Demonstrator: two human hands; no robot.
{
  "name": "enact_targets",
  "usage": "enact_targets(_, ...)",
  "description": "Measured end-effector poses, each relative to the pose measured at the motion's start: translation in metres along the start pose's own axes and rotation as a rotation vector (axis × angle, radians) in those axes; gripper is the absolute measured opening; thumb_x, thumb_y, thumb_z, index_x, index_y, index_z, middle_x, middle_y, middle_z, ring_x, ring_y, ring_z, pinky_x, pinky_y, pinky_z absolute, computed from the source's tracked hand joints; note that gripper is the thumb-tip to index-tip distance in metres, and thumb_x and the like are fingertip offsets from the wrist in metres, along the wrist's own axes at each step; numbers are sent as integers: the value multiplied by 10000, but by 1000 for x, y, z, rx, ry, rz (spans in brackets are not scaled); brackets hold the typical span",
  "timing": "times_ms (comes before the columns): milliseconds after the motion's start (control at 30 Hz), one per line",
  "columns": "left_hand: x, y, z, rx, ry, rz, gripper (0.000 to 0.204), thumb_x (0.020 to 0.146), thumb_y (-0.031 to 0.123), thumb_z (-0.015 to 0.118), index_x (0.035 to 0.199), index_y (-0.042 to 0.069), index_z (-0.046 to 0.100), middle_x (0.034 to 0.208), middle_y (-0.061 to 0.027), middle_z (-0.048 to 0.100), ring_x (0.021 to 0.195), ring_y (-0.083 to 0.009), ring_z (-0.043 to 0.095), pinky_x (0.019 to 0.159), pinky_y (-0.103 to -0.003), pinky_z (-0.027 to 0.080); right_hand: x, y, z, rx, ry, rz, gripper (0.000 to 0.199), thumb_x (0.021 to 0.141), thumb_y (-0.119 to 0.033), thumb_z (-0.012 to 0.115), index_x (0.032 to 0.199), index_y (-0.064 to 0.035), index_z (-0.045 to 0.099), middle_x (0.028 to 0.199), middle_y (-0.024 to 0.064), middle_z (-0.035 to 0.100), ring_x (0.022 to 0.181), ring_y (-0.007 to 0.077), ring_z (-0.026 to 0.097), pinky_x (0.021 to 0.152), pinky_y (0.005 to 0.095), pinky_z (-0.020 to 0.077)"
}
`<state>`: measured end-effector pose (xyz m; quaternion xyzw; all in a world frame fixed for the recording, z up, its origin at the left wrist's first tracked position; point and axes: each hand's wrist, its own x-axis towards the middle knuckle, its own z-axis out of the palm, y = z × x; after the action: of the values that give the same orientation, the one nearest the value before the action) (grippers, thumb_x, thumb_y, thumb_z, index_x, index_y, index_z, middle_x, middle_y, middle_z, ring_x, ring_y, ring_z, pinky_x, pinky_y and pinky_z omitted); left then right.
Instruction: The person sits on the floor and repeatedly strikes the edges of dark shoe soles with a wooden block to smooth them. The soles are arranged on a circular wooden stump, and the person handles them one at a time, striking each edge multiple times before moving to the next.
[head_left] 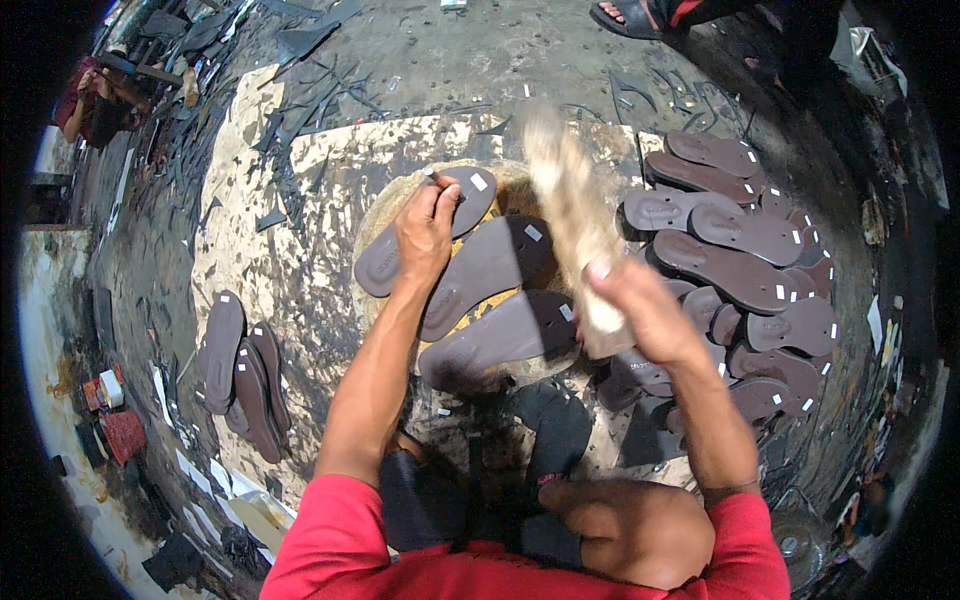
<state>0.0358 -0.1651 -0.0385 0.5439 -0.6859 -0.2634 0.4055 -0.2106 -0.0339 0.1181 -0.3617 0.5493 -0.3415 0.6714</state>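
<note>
The grey-brown sandal sole (pixel 378 262) lies slantwise on a round, pale block (pixel 378 212), its toe end away from the person and to the right. It looks smooth and matt, with a raised oval at the heel and a small white label near the toe. Two more soles (pixel 472 283) lie beside it, each with a white label of its own.

The left hand (pixel 425 228) is over the middle of that first sole, fingers closed around a small dark tool (pixel 432 177); its forearm reaches forward from a red sleeve. The right hand (pixel 645 310) grips a wooden club (pixel 565 190), blurred, its far end tilted leftward, the forearm angled inward. A heap of labelled soles (pixel 725 262) spreads to the right.
</note>
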Motion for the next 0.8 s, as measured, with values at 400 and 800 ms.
enact_targets(400,-6,-13,6,129,58,300,137,921,70,693,1027,-16,704,1031,-192,692,937,-381,653,806,-449,528,95,76,6,-394,-104,-8,462,1065,-446,575,1216,-13,628,941,33,660,843,119,598,791,286,506)
enact_targets(800,-41,-25,-97,-236,174,-513,301,1085,289,597,1160,17,705,928,-59,728,842,-117,700,770,-269,581,91,86,31,-81,38,75,528,1025,-499,611,1241,-30,497,868,129,686,699,202,699,593,325,574)
